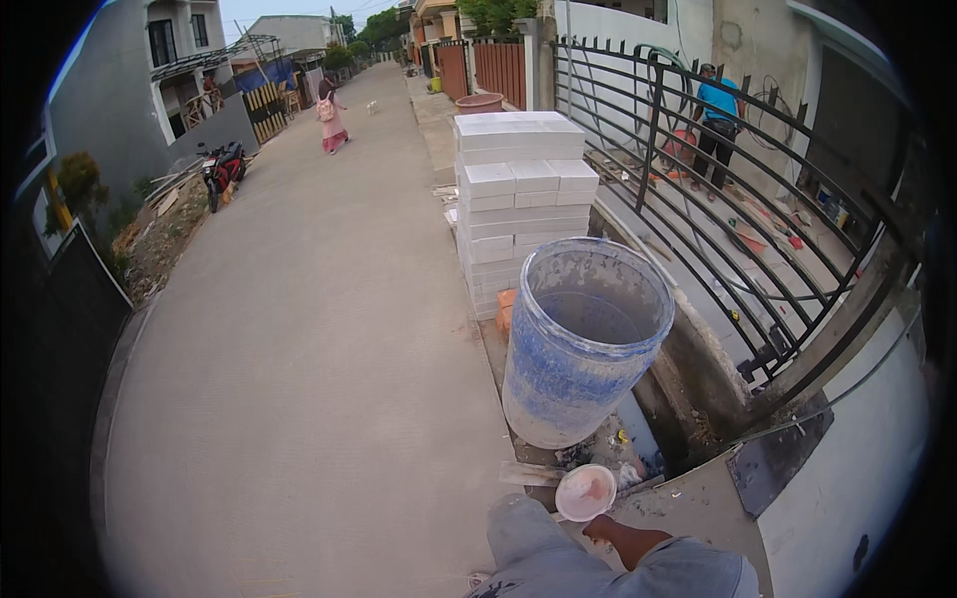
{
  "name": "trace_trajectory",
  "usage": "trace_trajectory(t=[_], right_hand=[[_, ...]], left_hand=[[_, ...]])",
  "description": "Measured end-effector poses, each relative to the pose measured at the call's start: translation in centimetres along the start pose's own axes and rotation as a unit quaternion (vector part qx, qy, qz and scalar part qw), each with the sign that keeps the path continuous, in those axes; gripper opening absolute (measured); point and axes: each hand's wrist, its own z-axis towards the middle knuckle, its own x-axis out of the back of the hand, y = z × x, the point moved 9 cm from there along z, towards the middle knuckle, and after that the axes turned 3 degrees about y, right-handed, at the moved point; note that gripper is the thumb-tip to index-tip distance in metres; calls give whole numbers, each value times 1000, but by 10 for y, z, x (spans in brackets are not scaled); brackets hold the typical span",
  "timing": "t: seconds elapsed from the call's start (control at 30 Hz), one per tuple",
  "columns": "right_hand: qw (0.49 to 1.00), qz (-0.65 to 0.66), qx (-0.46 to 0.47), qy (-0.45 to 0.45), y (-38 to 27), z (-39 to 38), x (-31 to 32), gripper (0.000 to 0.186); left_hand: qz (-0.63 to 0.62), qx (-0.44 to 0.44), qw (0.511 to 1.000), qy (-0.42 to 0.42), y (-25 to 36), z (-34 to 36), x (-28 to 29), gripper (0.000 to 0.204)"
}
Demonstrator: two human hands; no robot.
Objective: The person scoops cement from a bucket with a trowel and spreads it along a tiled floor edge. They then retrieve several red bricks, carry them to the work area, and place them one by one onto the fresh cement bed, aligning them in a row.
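A small white plastic bucket [573, 510] with something pinkish inside sits low in front of me, just below the foot of a big drum. My right hand [601, 530] is at its near rim, fingers curled there; the fingertips are partly hidden. Bare forearm shows between the hand and a grey-blue piece of my clothing [688, 568]. My left hand is out of view. The open blue drum [558, 389], splashed with whitish grime, stands upright above the bucket. A flat board [531, 473] lies left of the bucket.
White blocks [518, 184] are stacked beyond the drum, with orange bricks [504, 311] at their base. A black metal fence [678, 149] runs along the right, above a ditch [688, 399]. Behind it stands a person [718, 110] in blue. Another walker [331, 115] and a parked motorbike [222, 171] are up the road.
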Motion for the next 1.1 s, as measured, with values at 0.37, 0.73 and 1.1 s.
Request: trace_trajectory(t=[0.37, 0.73, 1.1], right_hand=[[986, 164, -11, 9, -268, 107, 128, 26], [898, 262, 202, 290, -543, 171, 457, 34], [933, 337, -94, 87, -399, 251, 261, 27]], left_hand=[[24, -139, 984, 104, 267, 125, 167, 46], [520, -419, 744, 2, 610, 182, 248, 33], [355, -119, 927, -21, 758, 317, 373, 38]])
